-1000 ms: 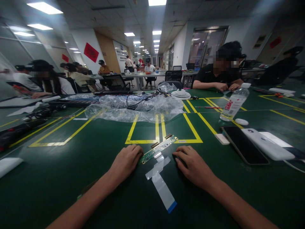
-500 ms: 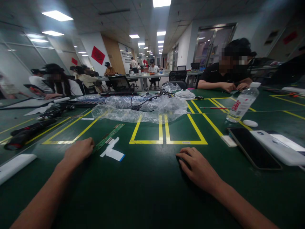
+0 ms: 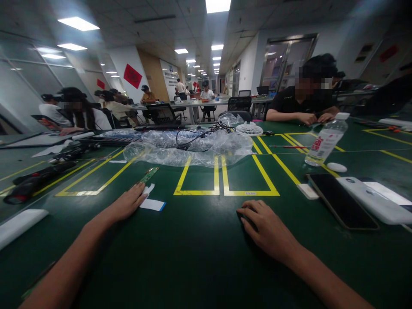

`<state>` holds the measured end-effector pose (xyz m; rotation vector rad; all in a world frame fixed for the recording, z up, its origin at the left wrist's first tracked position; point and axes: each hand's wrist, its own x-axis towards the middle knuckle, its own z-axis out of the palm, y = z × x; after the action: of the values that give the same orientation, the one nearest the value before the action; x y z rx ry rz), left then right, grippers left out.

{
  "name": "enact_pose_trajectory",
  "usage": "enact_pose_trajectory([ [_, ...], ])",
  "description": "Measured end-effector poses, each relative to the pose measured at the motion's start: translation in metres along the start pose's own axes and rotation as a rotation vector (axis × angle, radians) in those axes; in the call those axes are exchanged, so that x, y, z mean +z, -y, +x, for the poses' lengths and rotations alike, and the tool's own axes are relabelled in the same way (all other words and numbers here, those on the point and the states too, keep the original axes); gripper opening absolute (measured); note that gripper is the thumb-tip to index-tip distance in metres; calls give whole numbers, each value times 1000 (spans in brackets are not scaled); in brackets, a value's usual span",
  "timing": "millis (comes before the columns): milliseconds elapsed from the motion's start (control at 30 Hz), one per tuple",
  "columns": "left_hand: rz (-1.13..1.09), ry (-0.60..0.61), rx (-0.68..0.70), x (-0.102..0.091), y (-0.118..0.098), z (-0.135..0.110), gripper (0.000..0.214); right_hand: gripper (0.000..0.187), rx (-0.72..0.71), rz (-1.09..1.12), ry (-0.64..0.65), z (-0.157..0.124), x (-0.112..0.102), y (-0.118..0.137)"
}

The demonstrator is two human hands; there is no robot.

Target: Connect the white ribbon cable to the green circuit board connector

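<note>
My left hand point(image 3: 130, 201) lies with fingers stretched out over a narrow green circuit board point(image 3: 149, 174), covering its near part. A white flat ribbon cable point(image 3: 153, 204) with a blue end sticks out beside the fingers. Beside my left forearm, part of another green strip point(image 3: 38, 281) shows, mostly hidden. Resting on the table to the right, my right hand point(image 3: 265, 225) has loosely curved fingers, with thumb and forefinger apart. I see nothing held in it, though a dark patch under the fingers is unclear.
Crumpled clear plastic wrap point(image 3: 193, 148) with black cables and a white round fan grille point(image 3: 249, 128) lies ahead. A bottle point(image 3: 326, 141), a black phone point(image 3: 343, 199) and a white device point(image 3: 375, 199) are at right. A black flashlight-like tool point(image 3: 37, 182) lies left. A person point(image 3: 301, 103) sits opposite.
My left hand has shifted right and forward, flattening from closed fingers at the board's near end to lying over it. A green strip now shows beside the forearm. My right hand stays put.
</note>
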<state>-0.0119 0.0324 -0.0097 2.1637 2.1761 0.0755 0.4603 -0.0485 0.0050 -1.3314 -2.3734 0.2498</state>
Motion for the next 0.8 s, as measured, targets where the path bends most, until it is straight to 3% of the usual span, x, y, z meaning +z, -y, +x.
enact_pose_trajectory([
  [200,20,59,-79,12,1,6,77,29,-8,-24,11,0,0,2],
  [500,53,15,-142,9,-2,-1,91,30,-14,-25,11,-1,1,1],
  [667,66,-40,-127,-6,-19,-7,81,30,-3,-20,18,-2,-1,3],
  [800,67,-32,-22,-17,-41,-10,66,30,-13,-28,5,-1,-1,3],
])
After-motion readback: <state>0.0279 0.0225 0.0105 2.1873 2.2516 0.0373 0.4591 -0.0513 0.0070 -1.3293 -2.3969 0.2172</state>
